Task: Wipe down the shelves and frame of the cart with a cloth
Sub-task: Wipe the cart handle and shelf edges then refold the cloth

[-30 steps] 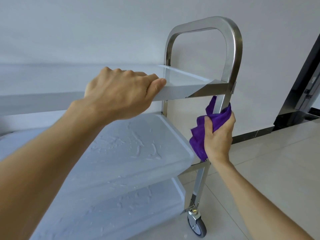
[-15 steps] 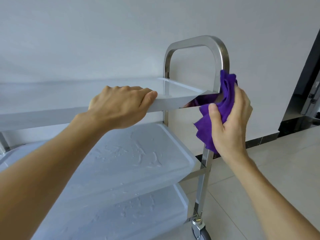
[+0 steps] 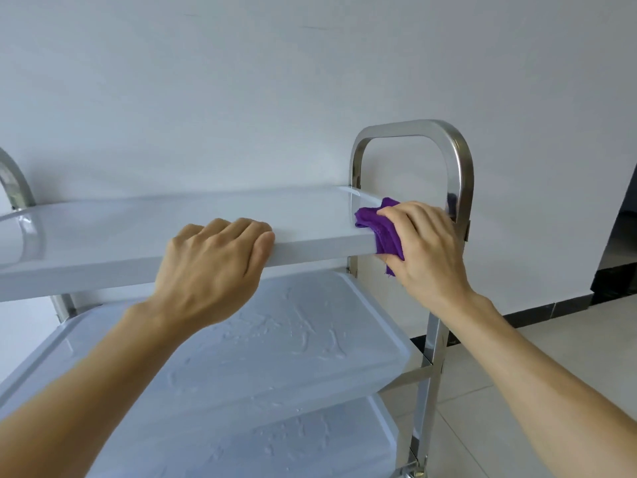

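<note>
A three-shelf cart stands before me, with a white top shelf (image 3: 138,229), a middle shelf (image 3: 275,346) and a bottom shelf (image 3: 293,439). Its steel frame (image 3: 460,167) loops up as a handle at the right end. My left hand (image 3: 213,263) grips the front rim of the top shelf, fingers curled over it. My right hand (image 3: 424,250) grips a purple cloth (image 3: 382,229) and presses it on the top shelf's right front corner, beside the frame post.
A white wall (image 3: 310,81) rises right behind the cart. Pale floor tiles (image 3: 551,357) lie to the right, with a dark skirting strip and a dark doorway (image 3: 620,253) at the far right. Another steel handle (image 3: 13,181) shows at the cart's left end.
My right hand carried the cloth up the right frame post, then over onto the top shelf's corner. My view rose. My left hand kept its grip on the shelf rim.
</note>
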`<state>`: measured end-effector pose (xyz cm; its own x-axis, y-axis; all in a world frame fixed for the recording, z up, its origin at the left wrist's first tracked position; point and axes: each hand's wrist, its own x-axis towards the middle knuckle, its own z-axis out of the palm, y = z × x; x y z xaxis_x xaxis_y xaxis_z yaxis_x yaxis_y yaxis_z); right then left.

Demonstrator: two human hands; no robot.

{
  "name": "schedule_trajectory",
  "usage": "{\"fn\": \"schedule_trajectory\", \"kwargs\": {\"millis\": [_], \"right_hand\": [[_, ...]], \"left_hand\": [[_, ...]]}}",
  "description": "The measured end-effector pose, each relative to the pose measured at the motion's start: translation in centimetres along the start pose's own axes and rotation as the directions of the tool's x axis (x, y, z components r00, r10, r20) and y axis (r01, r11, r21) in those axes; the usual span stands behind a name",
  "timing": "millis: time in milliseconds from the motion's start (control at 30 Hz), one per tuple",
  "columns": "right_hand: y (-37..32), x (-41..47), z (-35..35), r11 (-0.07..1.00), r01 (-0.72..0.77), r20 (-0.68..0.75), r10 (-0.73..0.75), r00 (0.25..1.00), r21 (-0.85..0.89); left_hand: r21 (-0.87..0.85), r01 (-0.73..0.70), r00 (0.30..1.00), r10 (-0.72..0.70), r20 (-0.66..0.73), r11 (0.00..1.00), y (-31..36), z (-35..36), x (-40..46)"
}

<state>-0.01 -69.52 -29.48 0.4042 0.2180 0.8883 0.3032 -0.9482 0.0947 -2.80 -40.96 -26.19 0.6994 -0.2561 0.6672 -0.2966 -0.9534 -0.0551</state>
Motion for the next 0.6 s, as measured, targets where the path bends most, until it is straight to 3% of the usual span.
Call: {"fn": "schedule_trajectory", "kwargs": {"millis": [233,367,500,600], "right_hand": [[-8.8,1.8,1.5,0.994,0.107,-0.063,-0.105,0.992,0.028],[-5.3,1.9,0.4,0.978,0.205,0.049,-0.207,0.977,0.05],[1.7,0.5,-1.5,0.999,0.037,0.148,-0.041,0.988,0.026],[2.2,0.2,-1.6,0.999,-0.033,0.14,0.033,0.99,-0.004]], "left_hand": [[0.015,0.007,0.999,-0.006,-0.034,1.0,0.0,0.5,0.3],[0.033,-0.004,0.996,0.006,-0.088,0.999,0.0,0.3,-0.3],[0.042,-0.011,0.998,0.013,-0.056,0.999,0.0,0.3,-0.3],[0.039,0.005,0.999,-0.004,-0.032,0.999,0.4,0.5,0.2]]}}
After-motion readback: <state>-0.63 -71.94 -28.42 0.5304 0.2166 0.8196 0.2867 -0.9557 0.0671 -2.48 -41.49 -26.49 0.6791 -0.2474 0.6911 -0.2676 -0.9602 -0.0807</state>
